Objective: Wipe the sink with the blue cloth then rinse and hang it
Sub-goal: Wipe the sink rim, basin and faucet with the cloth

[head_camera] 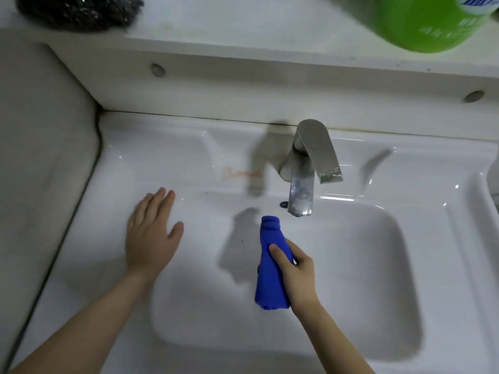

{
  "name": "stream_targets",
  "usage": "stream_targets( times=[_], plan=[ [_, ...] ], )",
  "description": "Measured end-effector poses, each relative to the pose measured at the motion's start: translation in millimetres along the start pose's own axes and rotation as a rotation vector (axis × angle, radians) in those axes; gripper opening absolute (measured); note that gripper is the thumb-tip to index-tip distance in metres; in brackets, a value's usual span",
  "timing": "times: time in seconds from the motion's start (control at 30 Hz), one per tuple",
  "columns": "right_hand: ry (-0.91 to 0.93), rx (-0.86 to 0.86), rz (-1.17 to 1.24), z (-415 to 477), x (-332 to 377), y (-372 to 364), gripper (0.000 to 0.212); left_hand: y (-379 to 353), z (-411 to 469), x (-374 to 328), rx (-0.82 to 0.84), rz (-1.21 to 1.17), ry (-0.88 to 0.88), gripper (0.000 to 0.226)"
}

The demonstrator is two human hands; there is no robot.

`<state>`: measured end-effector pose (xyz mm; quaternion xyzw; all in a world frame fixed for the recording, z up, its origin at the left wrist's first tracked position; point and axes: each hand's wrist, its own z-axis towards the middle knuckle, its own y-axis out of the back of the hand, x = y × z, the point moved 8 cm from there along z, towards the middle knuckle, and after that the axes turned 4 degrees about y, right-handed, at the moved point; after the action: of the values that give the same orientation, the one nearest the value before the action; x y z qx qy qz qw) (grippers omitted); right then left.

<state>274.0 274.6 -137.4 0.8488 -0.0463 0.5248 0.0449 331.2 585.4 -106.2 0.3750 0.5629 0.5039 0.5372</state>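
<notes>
A white ceramic sink (378,265) fills the lower view, its basin right of centre. My right hand (295,273) grips a bunched blue cloth (270,279) over the basin's left part, just below and left of the faucet spout. The cloth's upper end points toward the spout and its lower end hangs from my fist. My left hand (151,233) lies with fingers straight on the sink's flat left rim, apart from the cloth. No water is seen running.
A steel faucet (307,168) stands at the back of the basin. On the shelf above sit a dark steel-wool scrubber (78,9) at left and a green bottle (429,20) at right. A grey wall (35,157) borders the sink's left side.
</notes>
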Motion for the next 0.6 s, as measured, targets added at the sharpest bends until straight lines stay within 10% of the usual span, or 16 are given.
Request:
stream_targets(
  times=[0.33,0.6],
  plan=[
    [0.52,-0.362,-0.496,22.1,128.9,-81.9,0.034,16.2,3.5,11.3,0.014,0.042,-0.163,0.056],
    [0.312,-0.426,-0.873,92.0,120.2,-110.6,0.03,9.2,2.9,18.2,-0.061,0.011,-0.251,0.052]
  ],
)
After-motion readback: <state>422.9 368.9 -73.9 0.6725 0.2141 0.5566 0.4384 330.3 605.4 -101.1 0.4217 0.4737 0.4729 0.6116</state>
